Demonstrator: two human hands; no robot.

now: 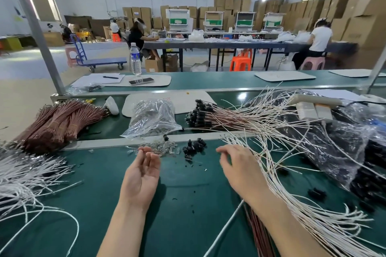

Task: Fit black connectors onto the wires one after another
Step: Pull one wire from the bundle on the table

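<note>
Looking down at a dark green work bench (pixel 183 198), a person's two bare forearms reach forward over it. The left hand (pixel 142 173) lies palm up with its fingers gently curled. A thin dark sliver shows near the fingertips (pixel 153 158), but I cannot tell whether it is pinched there. The right hand (pixel 240 167) hovers palm down, fingers loosely bent and holding nothing that shows. It is just beside a wide fan of thin white wires (pixel 277 158) spreading across the right of the bench.

Between the hands, a little beyond them, sits a small heap of loose black plastic connectors (pixel 194 147). A scatter of tiny clear and silver parts (pixel 160 148) lies to its left.

Farther back lies a row of pinkish-brown wires already capped in black (pixel 200 115), so a fair batch looks finished. Much seems left to do. Bound bundles of reddish-brown wires (pixel 58 123) wait at far left, and a sheaf of bare white wires (pixel 27 175) lies in front of them. A clear plastic bag of small parts (pixel 152 117) stands behind the heap. No connector shows in either hand, so the next fitting appears not yet begun.
</note>
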